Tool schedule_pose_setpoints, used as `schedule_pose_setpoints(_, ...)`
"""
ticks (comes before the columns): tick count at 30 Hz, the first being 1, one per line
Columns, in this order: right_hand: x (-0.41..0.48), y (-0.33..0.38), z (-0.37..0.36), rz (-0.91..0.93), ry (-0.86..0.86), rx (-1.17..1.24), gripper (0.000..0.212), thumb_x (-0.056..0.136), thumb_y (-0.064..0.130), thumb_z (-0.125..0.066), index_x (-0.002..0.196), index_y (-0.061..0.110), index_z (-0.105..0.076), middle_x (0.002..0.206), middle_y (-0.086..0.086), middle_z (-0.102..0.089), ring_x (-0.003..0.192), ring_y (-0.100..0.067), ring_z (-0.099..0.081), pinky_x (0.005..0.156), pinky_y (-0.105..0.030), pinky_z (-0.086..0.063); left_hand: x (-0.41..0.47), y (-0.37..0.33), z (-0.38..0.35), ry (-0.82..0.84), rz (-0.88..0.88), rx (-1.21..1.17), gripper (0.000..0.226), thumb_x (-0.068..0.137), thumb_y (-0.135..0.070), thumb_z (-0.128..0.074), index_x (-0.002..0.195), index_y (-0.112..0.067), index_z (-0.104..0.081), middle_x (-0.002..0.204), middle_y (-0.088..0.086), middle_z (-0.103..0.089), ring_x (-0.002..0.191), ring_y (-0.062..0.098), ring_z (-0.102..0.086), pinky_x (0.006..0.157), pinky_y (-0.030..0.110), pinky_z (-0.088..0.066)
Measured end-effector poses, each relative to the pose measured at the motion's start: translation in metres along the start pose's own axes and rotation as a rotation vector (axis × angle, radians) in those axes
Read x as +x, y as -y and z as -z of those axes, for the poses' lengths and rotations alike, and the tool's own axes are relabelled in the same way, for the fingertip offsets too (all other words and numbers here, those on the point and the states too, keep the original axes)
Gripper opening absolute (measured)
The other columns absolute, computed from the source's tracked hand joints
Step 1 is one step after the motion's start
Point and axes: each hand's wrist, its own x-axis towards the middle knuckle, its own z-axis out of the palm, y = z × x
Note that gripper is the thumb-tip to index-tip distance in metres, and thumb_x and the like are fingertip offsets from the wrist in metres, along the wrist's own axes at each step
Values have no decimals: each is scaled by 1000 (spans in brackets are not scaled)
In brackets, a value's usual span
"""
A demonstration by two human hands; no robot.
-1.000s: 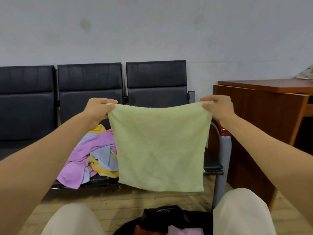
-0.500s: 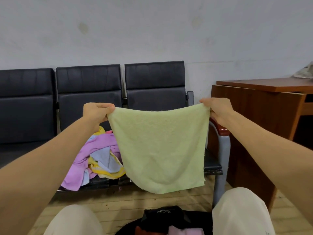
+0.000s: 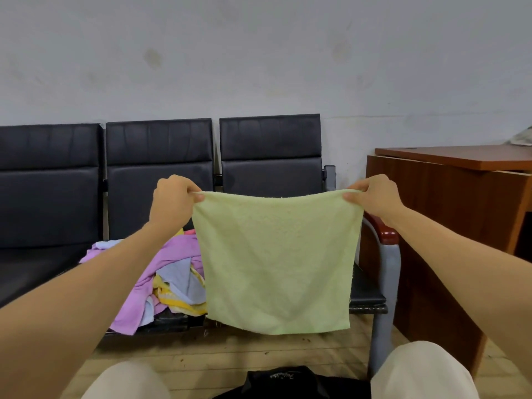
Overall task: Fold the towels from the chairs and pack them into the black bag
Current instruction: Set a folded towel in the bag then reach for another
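Note:
A pale green towel (image 3: 276, 263) hangs flat in the air in front of the black chairs (image 3: 158, 174). My left hand (image 3: 172, 201) pinches its top left corner and my right hand (image 3: 374, 198) pinches its top right corner. A heap of purple, blue and yellow towels (image 3: 169, 280) lies on the middle seat, partly behind the green towel. The black bag (image 3: 282, 383) sits on the floor between my knees, only its top showing at the bottom edge.
A grey metal armrest with a red-brown cap (image 3: 385, 243) ends the chair row on the right. A wooden desk (image 3: 460, 197) stands right beside it. The floor is light wood planks (image 3: 230, 349). A plain wall rises behind the chairs.
The towel's lower edge has settled and hangs straighter than half a second ago. Both hands keep their grip on the corners, and the view has tilted up slightly.

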Motion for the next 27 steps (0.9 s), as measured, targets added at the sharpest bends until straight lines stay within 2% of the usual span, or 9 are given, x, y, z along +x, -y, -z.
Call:
schedule_pose_setpoints(3, 10, -1, -5, 84, -39, -147, 21, 89, 21, -68, 99, 4, -75, 92, -8, -71, 76, -14, -57, 63, -17, -38, 4, 0, -5, -29, 14, 2, 15, 89, -15, -65, 97, -5, -73, 93, 13, -70, 80, 26, -62, 71, 33, -48)
schedule_pose_setpoints(6, 23, -2, -11, 84, -126, -185, 19, 87, 25, -71, 96, 9, -76, 98, -10, -69, 80, -22, -64, 73, -31, -51, 11, 2, -14, -54, 56, -16, 14, 89, -19, -66, 94, -7, -73, 93, 6, -67, 79, 21, -57, 71, 33, -44)
schedule_pose_setpoints(9, 37, -2, -20, 99, -129, -221, 21, 92, 23, -64, 101, 8, -75, 95, -13, -70, 81, -27, -65, 78, -36, -52, 18, 4, -25, -49, 105, -74, 10, 89, -20, -65, 91, -10, -68, 87, 2, -65, 74, 19, -60, 70, 34, -48)
schedule_pose_setpoints(12, 51, -9, -38, 119, -103, -180, 20, 98, 16, -55, 100, 6, -72, 83, -13, -68, 49, -11, -64, 62, -23, -52, 25, 7, -40, -10, 232, -262, 5, 92, -14, -61, 90, -9, -61, 81, 8, -66, 61, 18, -66, 69, 35, -56)
schedule_pose_setpoints(14, 60, -16, -51, 108, -91, -131, 19, 99, 11, -50, 100, 5, -68, 87, -11, -65, 36, -3, -58, 49, -12, -46, 29, 9, -53, 24, 363, -458, 4, 94, -10, -58, 93, -7, -58, 90, 12, -66, 63, 20, -70, 61, 30, -59)
schedule_pose_setpoints(16, 70, -24, -61, 67, -71, -86, 15, 97, 9, -54, 105, 2, -65, 95, -12, -63, 47, -8, -64, 59, -19, -54, 33, 13, -72, 40, 422, -540, 4, 95, -9, -55, 94, -5, -57, 98, 15, -66, 69, 19, -72, 62, 29, -59)
schedule_pose_setpoints(19, 87, -38, -80, 40, -54, -46, 19, 92, 6, -62, 109, -2, -65, 101, -17, -66, 87, -31, -68, 86, -45, -56, 37, 22, -98, 34, 446, -528, 5, 94, -11, -54, 94, -6, -56, 100, 12, -67, 79, 16, -71, 82, 42, -57)
schedule_pose_setpoints(23, 99, -66, -115, 30, -58, -10, 16, 97, 11, -52, 99, 4, -67, 95, -17, -70, 89, -32, -68, 89, -47, -54, 37, 38, -135, 57, 460, -477, 8, 92, -13, -55, 84, -13, -52, 95, 8, -66, 91, 20, -68, 81, 40, -55)
schedule_pose_setpoints(27, 88, -96, -152, -53, -45, 54, 19, 98, 14, -53, 104, 7, -69, 95, -12, -70, 90, -27, -68, 89, -47, -55, 18, 58, -171, 96, 496, -467, 11, 87, -15, -58, 79, -17, -51, 87, 5, -64, 92, 26, -65, 86, 46, -53)
